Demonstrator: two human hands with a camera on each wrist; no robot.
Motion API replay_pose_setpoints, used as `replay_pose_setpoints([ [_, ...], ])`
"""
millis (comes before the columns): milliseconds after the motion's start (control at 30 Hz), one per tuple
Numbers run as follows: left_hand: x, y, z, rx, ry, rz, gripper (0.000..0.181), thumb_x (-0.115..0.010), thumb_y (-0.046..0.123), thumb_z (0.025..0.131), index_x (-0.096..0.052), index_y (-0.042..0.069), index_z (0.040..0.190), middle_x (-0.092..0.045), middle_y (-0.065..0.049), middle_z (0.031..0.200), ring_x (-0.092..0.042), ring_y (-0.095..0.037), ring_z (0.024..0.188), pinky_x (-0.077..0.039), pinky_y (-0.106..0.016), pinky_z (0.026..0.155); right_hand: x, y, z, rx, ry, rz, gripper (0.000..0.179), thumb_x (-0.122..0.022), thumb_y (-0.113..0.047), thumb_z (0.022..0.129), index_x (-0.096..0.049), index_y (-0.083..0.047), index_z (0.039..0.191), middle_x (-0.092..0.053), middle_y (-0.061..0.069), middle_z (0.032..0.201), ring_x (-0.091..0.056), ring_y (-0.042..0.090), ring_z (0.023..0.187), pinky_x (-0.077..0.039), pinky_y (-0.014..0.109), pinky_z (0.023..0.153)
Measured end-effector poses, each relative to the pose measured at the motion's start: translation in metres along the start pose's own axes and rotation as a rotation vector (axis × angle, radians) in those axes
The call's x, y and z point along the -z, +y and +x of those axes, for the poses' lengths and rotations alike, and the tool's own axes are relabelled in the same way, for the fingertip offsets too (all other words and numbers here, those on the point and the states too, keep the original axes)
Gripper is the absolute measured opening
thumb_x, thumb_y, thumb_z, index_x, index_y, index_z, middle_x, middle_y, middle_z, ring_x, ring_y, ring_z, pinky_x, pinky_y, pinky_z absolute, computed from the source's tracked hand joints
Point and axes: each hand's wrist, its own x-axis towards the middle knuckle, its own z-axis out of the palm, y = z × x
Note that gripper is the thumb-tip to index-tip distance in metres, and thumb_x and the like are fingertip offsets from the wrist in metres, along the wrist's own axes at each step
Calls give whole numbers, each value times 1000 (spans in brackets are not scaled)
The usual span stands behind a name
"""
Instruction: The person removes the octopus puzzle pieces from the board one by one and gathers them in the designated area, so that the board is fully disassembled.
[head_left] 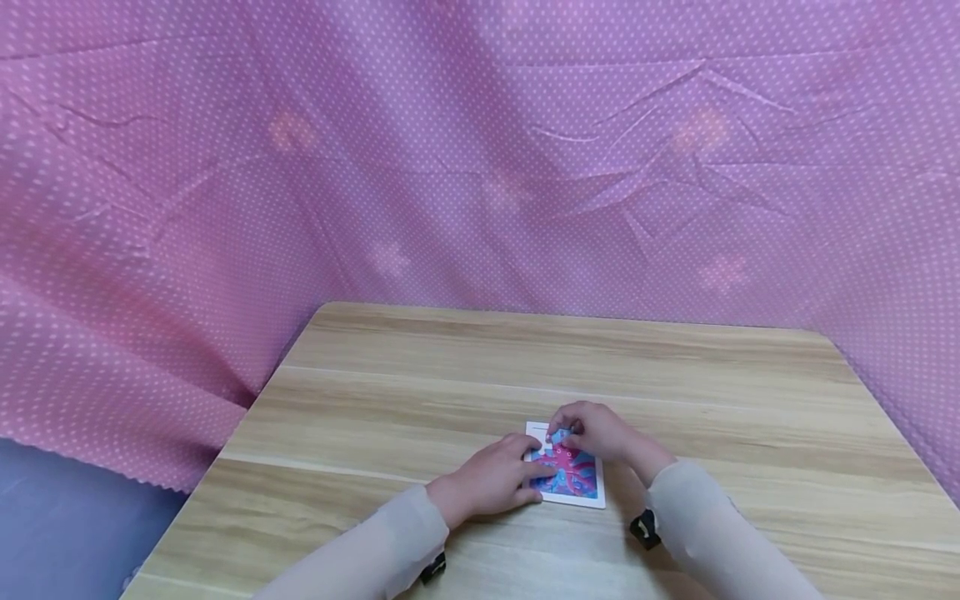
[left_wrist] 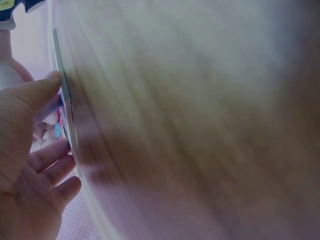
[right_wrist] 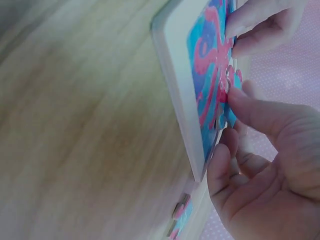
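A small jigsaw puzzle [head_left: 576, 482] of a pink octopus on blue lies in a white-bordered tray [head_left: 573, 501] on the table. Bare white shows at the tray's far left part. My left hand [head_left: 495, 477] rests along the tray's left side, its fingers spread over the picture and the thumb at the near edge. With thumb and fingers, my right hand [head_left: 596, 429] pinches a blue puzzle piece [right_wrist: 231, 116] at the far part of the picture. The right wrist view shows that piece tilted up from the picture's surface.
Another loose puzzle piece [right_wrist: 181, 217], pink and blue, lies on the table beyond the tray's corner. The wooden table [head_left: 375, 392] reaches back to a pink polka-dot cloth [head_left: 480, 208] that hangs behind it and at both sides.
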Motion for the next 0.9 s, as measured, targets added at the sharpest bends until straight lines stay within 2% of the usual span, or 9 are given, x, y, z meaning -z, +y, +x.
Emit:
replay_pose_setpoints([
  [100,0,0,1,0,1,0,43,-58,42,94,-56,28,134,-43,-11,140,-38,-23,131,-34,-36,106,2,2,-1,-3,17,31,19,-64,3,87,-65,-12,97,-62,-2,87,-56,14,81,-49,36,77],
  [300,-1,-1,3,8,-5,1,43,-57,42,94,-56,29,135,-43,-10,141,-37,-23,131,-34,-36,106,6,7,0,-66,7,75,9,-66,-6,88,-66,-13,93,-60,-4,79,-55,13,75,-48,33,73],
  [567,1,0,2,19,-15,-4,43,-57,42,94,-56,29,135,-43,-10,141,-37,-23,131,-33,-36,107,14,13,-1,-67,47,107,7,-64,-11,91,-67,-16,94,-60,-5,82,-56,15,85,-46,40,82],
  [733,1,1,1,20,-12,-10,43,-58,41,94,-56,29,135,-44,-9,140,-38,-23,130,-34,-35,106,23,19,-7,-63,79,140,6,-64,-11,92,-68,-14,95,-61,-2,85,-56,19,83,-50,35,72],
  [900,2,1,2,21,-20,-14,43,-57,42,94,-55,29,135,-43,-9,140,-38,-23,130,-33,-36,107,33,28,-17,-74,87,137,7,-63,-15,92,-68,-14,97,-61,-1,86,-56,18,82,-48,33,72],
])
